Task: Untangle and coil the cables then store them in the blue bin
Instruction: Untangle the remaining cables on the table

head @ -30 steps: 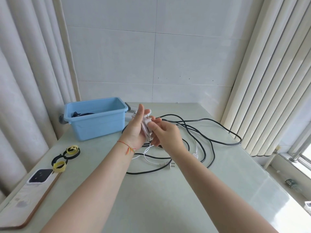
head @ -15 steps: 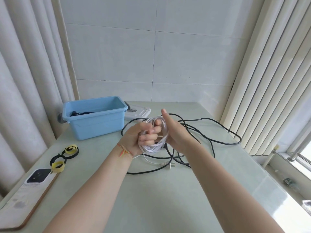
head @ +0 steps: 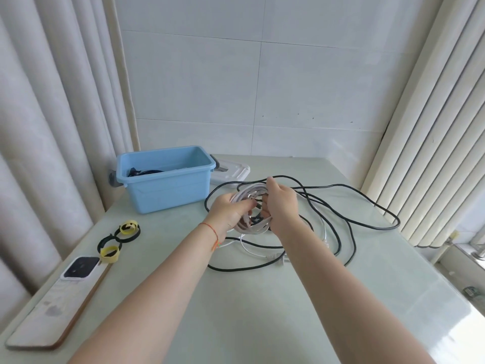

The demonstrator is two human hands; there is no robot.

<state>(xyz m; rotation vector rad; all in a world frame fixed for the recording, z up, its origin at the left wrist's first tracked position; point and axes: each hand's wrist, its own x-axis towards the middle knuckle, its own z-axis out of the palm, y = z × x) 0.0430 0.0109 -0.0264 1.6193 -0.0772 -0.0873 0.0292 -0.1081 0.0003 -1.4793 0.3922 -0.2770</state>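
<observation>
Hands meet at frame centre, both on the white coil (head: 252,206). I see my left hand (head: 227,215) gripping the coil's left side, fingers curled round the bunched loops, a red string (head: 212,232) on that wrist. My right hand (head: 281,206) holds the coil's right side, fingers wrapped over the top strands, thumb side toward me. The coil sits raised above the table (head: 236,311), tilted so I look partly through its ring; something dark shows in the middle, too small for me to say what.

Below the hands a loose white tail (head: 252,250) runs down to a plug (head: 275,256) lying on the table. Right of that, a black cable (head: 367,203) sprawls in wide loops toward the right of the frame, with one strand curving under my forearms at lower centre.

Upper left of centre stands the bin (head: 168,185), open, with dark cable (head: 143,171) already inside. Its white lid (head: 233,170) lies just behind the bin's right end. At left, two black-and-yellow ties (head: 118,239) lie on the table, touching each other. Lower left, a phone (head: 80,266) rests on the upper end of a pale board (head: 52,311). Curtains hang at the left edge, blinds at the right.
</observation>
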